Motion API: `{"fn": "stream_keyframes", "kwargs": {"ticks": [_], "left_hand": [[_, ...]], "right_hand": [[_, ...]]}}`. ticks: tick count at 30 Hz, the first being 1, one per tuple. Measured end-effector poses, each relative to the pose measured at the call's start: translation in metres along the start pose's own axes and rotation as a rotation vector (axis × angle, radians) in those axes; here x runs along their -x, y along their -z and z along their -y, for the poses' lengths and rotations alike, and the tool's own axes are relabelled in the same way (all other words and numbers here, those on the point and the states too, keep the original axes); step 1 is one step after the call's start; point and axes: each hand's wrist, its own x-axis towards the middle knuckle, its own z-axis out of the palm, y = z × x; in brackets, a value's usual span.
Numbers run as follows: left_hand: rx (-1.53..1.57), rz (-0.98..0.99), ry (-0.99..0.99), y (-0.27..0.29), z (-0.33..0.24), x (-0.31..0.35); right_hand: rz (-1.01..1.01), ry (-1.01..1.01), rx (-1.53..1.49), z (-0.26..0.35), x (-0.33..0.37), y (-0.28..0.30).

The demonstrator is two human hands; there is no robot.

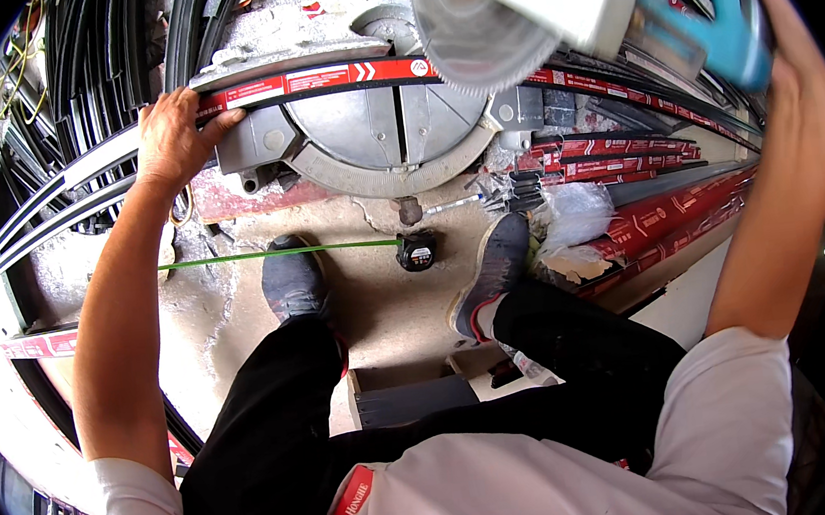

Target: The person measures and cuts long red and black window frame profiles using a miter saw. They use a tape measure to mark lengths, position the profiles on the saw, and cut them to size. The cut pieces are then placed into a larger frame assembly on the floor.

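A long black strip [314, 82] with red printed film lies across the grey base of a mitre saw [359, 127], along its fence. My left hand [174, 137] holds the strip down at the fence's left end, fingers over it and thumb toward the saw. My right hand [778, 23] is wrapped round the teal handle [738, 27] of the saw head, at the upper right; part of the hand is hidden behind it. The toothed round blade [475, 35] hangs over the strip in this view, right of the table's slot. Whether blade and strip touch, I cannot tell.
Bundles of black strips [94, 50] stand at the upper left. Short red-filmed pieces [617, 150] and red-wrapped lengths [680, 214] lie at the right, beside crumpled clear plastic [577, 215]. A tape measure [417, 251], its green blade pulled out leftward, lies between my shoes.
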Motion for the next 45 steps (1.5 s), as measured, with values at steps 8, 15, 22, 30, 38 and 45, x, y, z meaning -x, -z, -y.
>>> {"fn": "stream_keyframes", "kwargs": {"ticks": [8, 15, 22, 30, 38, 45], "left_hand": [[-0.042, -0.026, 0.014, -0.005, 0.004, 0.004], [-0.032, -0.027, 0.000, -0.004, 0.003, 0.003], [-0.030, -0.051, -0.005, -0.008, 0.007, 0.004], [-0.024, -0.073, -0.021, -0.010, 0.008, 0.004], [-0.025, -0.054, -0.013, -0.008, 0.005, 0.005], [-0.030, -0.102, -0.039, -0.013, 0.009, 0.005]], "right_hand": [[0.072, 0.143, 0.033, -0.033, 0.111, -0.009], [0.016, 0.177, -0.037, -0.055, 0.149, -0.025], [-0.016, 0.224, -0.059, -0.068, 0.159, -0.031], [0.008, 0.259, -0.090, -0.076, 0.165, -0.031], [0.015, 0.304, -0.063, -0.081, 0.164, -0.031], [0.018, 0.316, -0.058, -0.081, 0.163, -0.030]]}}
